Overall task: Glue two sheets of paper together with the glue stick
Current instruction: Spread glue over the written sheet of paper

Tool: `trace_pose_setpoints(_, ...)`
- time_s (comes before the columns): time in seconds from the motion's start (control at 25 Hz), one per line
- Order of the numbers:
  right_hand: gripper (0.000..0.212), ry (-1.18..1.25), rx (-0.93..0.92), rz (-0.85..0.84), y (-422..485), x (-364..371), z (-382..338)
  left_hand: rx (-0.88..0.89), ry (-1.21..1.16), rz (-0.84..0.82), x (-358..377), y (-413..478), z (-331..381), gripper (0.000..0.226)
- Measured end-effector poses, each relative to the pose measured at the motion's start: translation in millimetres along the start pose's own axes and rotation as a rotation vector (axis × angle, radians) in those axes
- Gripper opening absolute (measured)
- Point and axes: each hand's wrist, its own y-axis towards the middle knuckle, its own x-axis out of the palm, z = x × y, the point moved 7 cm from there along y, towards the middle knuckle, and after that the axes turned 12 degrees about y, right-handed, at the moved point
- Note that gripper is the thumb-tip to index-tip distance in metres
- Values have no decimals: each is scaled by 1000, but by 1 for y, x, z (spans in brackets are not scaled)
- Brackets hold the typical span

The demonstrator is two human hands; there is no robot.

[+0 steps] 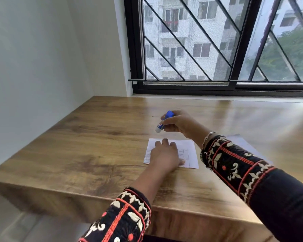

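A small printed sheet of paper (189, 154) lies flat on the wooden table (98, 140). My left hand (164, 157) rests on it with the fingers spread and flat, covering its left and middle part. My right hand (177, 124) grips a blue glue stick (164, 122), held tilted in the air just beyond the sheet's far edge, its pale tip pointing down and left. A second, larger white sheet (247, 145) lies to the right, mostly hidden under my right forearm.
The table runs up to a white wall on the left and a black-framed window (234, 84) with diagonal bars at the back. Its front edge (112, 198) is close below my left sleeve.
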Motion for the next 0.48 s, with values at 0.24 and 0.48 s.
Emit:
trace_pose_setpoints(0.24,17,-111,-1,-62,8,17,11,16,36,36,2,-2,-2,63)
trace_pose_setpoints(0.48,14,-212,-41,-107,13,25,16,39,70,50,3,-4,0,62)
